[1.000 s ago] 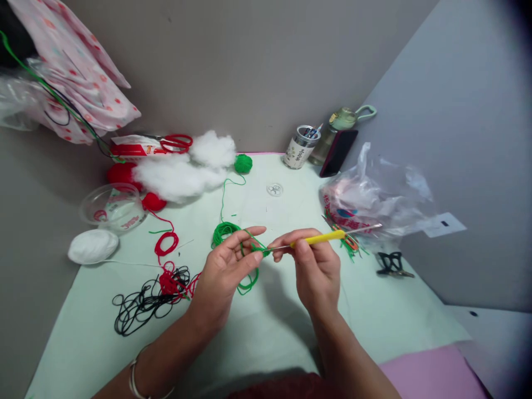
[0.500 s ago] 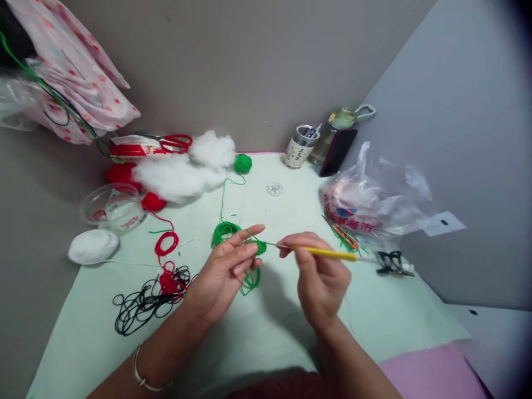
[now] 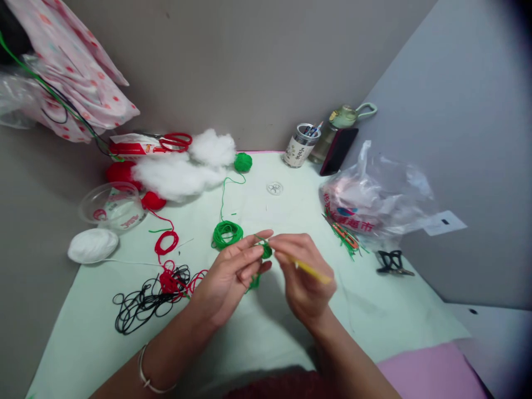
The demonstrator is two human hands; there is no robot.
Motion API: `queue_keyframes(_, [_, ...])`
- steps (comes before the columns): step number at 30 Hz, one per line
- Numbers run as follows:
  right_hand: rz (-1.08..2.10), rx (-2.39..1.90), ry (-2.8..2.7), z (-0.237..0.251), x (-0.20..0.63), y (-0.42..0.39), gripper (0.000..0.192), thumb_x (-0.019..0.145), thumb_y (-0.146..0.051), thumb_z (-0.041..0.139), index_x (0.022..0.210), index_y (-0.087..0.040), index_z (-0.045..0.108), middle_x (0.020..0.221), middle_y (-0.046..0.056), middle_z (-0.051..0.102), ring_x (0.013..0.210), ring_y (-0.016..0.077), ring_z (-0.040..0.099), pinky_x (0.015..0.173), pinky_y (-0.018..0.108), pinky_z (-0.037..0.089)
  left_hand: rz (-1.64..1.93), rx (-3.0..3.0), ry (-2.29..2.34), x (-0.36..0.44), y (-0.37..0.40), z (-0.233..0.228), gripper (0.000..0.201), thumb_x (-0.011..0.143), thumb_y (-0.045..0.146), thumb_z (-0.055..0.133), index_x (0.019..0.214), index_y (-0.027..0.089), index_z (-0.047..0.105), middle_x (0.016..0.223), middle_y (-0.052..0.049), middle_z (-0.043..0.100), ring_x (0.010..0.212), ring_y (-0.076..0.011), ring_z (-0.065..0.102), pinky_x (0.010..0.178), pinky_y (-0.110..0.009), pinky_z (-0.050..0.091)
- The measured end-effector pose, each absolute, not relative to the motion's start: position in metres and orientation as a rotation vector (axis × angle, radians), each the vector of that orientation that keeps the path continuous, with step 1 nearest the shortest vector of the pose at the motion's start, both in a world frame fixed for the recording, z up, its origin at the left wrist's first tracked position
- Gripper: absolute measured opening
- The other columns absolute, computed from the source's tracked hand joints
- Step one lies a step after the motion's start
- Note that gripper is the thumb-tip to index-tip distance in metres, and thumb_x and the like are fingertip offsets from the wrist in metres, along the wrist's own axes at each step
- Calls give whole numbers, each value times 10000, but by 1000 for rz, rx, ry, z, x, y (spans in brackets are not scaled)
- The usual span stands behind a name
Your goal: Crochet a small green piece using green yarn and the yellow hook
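Tabletop under a pale green sheet fills the corner between a beige wall at the far side and a grey wall on the right. On the far left lie white stuffing, red scissors, a clear bowl and a white yarn ball. Black cord and red yarn are tangled at the near left. A small green yarn ball sits at the far edge, and a green yarn coil lies just left of the hands. A plastic bag, a jar and a bottle stand on the right.

The left hand pinches a small green crochet piece above the middle of the tabletop; its grip is closed on this piece. The right hand has its grip clamped on a yellow crochet hook. The long axis of the hook runs slanted, from the near right up to the far left, and its tip end points to the crochet piece. The tip itself is hidden by the fingers.
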State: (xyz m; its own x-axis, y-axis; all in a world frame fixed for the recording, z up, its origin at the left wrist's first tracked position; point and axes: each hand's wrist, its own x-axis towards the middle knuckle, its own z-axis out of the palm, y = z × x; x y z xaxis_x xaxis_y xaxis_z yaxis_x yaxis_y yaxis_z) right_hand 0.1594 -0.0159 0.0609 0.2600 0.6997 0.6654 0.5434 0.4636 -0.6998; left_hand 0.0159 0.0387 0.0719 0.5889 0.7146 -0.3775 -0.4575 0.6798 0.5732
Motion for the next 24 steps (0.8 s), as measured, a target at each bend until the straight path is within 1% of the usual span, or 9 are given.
queue_keyframes(1, [257,-1179,-1290,62,161,-15,216,1006,-152,632,1062,-275,800,937,57,777,792,195,709,691,353,594,717,430,629,15,40,73,313,798,254,882,1089,144,843,574,110,360,520,-53,249,834,-257,532])
queue_keyframes(3, [484,-1130,-1112,63,162,-12,181,1034,-223,616,1017,-256,793,884,41,758,704,167,669,650,330,574,759,449,645,14,42,74,306,798,230,877,1095,170,841,594,100,404,541,-60,306,909,-294,530])
queue_keyframes(6, [662,-1062,-1082,62,161,-9,150,1020,-278,660,983,-251,803,910,40,769,756,165,678,686,316,574,795,590,673,14,41,74,320,785,227,875,1103,232,839,749,39,589,640,-92,448,767,-258,488])
queue_keyframes(8, [688,-1074,-1095,60,161,-9,134,1010,-276,681,988,-257,812,923,35,780,803,164,688,722,306,576,800,694,695,15,39,72,304,796,250,864,1099,251,841,851,8,657,690,-110,494,686,-259,436])
queue_keyframes(11, [751,-1067,-1002,57,163,-9,147,1023,-306,666,992,-251,798,902,26,780,763,149,686,710,292,581,794,771,719,15,37,72,288,832,258,828,1119,266,837,872,1,669,698,-119,516,706,-283,425])
queue_keyframes(15, [812,-1036,-931,60,166,-9,214,1039,-372,630,946,-217,744,863,38,777,721,160,701,685,308,600,799,790,738,13,38,75,295,816,246,824,1110,265,839,862,1,641,690,-128,523,704,-301,430])
queue_keyframes(19, [692,-1109,-1050,65,164,-14,206,1072,-304,562,980,-219,725,888,41,776,744,162,711,698,312,605,823,844,771,12,37,75,294,828,243,805,1121,254,829,886,-9,644,693,-134,530,693,-303,454])
queue_keyframes(21, [501,-1164,-1220,65,162,-17,194,1072,-217,537,1039,-239,727,915,35,779,775,158,715,720,311,602,851,876,805,13,36,74,306,836,228,797,1140,252,817,845,3,619,703,-134,535,679,-283,464])
queue_keyframes(24, [152,-1165,-1536,62,160,-21,255,1031,-136,562,1187,-266,716,982,53,798,856,189,731,755,341,611,909,891,854,14,34,70,363,822,218,820,1184,245,795,819,19,589,718,-126,535,641,-241,460])
